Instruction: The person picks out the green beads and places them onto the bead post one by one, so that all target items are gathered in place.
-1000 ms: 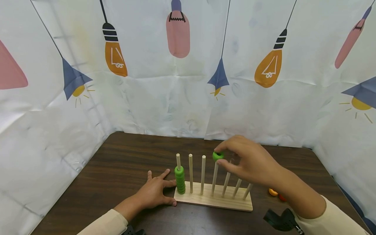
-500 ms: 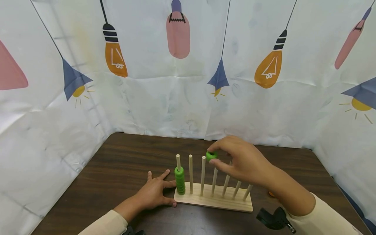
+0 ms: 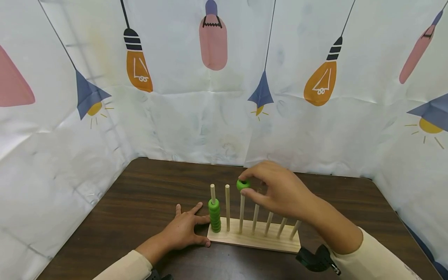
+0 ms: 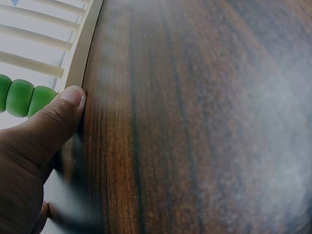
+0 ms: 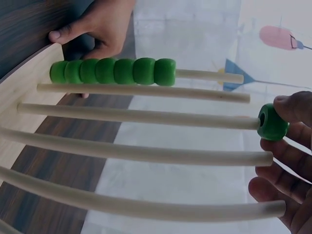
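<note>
A wooden peg rack (image 3: 255,235) stands on the table with a row of upright pegs. Several green beads (image 3: 214,216) are stacked on its leftmost peg. My right hand (image 3: 285,190) pinches one green bead (image 3: 243,185) between thumb and fingers, at the top of the third peg from the left; the right wrist view has this bead (image 5: 274,124) with its hole facing the peg tip. My left hand (image 3: 183,229) lies spread at the rack's left end, its thumb (image 4: 68,100) touching the front edge of the base.
The dark wood-grain table (image 3: 164,182) carries the rack. A white printed cloth (image 3: 175,124) hangs behind and along the sides. Black devices (image 3: 316,259) are strapped at both wrists. The other pegs hold no beads.
My right hand has carried the green bead leftward, from above the fourth peg to the third peg's tip. The left hand has stayed put. Orange and red pieces at right are now hidden by the arm.
</note>
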The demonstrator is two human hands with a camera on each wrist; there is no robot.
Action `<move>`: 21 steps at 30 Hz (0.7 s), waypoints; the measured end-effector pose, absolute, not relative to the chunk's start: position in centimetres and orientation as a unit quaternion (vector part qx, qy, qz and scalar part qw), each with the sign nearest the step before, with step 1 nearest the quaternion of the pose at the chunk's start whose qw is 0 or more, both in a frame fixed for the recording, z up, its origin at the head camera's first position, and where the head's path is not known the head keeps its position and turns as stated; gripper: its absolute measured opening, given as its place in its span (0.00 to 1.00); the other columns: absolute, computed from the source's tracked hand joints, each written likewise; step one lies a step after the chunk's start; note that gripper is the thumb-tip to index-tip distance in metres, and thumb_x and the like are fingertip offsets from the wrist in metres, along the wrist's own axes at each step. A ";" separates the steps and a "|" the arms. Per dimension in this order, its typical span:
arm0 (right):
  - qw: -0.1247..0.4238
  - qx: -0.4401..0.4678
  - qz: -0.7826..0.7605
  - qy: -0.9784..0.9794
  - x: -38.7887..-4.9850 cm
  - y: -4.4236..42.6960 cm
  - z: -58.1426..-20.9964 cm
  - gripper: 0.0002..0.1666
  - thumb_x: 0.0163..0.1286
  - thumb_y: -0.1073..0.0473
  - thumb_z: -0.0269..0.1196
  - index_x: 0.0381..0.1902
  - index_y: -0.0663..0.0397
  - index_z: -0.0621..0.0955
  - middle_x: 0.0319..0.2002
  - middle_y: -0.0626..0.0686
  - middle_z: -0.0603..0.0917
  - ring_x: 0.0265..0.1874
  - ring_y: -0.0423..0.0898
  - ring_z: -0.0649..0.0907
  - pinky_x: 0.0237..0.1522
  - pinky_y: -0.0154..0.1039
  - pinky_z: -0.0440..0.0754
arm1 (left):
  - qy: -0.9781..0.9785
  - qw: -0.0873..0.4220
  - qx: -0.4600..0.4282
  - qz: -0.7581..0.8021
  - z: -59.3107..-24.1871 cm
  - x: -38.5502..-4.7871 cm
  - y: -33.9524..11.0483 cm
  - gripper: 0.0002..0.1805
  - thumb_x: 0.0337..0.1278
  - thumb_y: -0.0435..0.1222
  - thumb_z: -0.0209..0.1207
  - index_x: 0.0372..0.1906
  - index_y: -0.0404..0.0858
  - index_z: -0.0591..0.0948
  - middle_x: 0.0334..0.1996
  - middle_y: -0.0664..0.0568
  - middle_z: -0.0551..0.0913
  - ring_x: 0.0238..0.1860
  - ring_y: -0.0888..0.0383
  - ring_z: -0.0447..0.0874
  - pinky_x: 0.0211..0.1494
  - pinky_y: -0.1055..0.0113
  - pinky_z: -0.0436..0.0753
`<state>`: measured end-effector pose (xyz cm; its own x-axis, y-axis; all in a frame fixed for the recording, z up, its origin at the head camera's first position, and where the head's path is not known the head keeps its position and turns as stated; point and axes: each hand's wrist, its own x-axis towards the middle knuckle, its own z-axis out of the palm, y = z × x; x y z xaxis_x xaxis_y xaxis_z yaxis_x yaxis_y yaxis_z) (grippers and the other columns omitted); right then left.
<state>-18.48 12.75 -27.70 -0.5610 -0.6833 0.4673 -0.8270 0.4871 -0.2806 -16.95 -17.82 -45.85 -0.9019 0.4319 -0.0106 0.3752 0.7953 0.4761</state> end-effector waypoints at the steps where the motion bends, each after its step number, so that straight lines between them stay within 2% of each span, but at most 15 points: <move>1: 0.147 0.444 0.239 -0.851 -18.5 12.6 -27.7 0.14 0.67 0.53 0.74 0.49 0.43 0.86 0.45 0.38 0.85 0.46 0.38 0.82 0.46 0.41 0.82 | 0.946 0.060 0.213 0.238 -45.8 -17.0 -17.8 0.41 0.41 0.60 0.77 0.64 0.50 0.84 0.71 0.38 0.72 0.74 0.34 0.63 0.64 0.17 0.36; 9: 0.128 0.444 0.236 -0.855 -18.7 11.4 -27.5 0.13 0.70 0.50 0.71 0.50 0.43 0.86 0.46 0.38 0.85 0.49 0.40 0.82 0.49 0.43 0.82 | 0.946 0.064 0.209 0.238 -45.8 -17.1 -17.8 0.41 0.41 0.61 0.76 0.64 0.51 0.84 0.71 0.38 0.71 0.74 0.35 0.63 0.64 0.17 0.36; 21: 0.116 0.444 0.237 -0.856 -18.5 9.9 -27.3 0.14 0.70 0.50 0.71 0.51 0.42 0.86 0.47 0.39 0.85 0.52 0.39 0.82 0.51 0.44 0.83 | 0.944 0.059 0.219 0.241 -45.8 -17.0 -17.9 0.41 0.41 0.61 0.76 0.64 0.49 0.85 0.68 0.43 0.77 0.76 0.39 0.60 0.62 0.16 0.35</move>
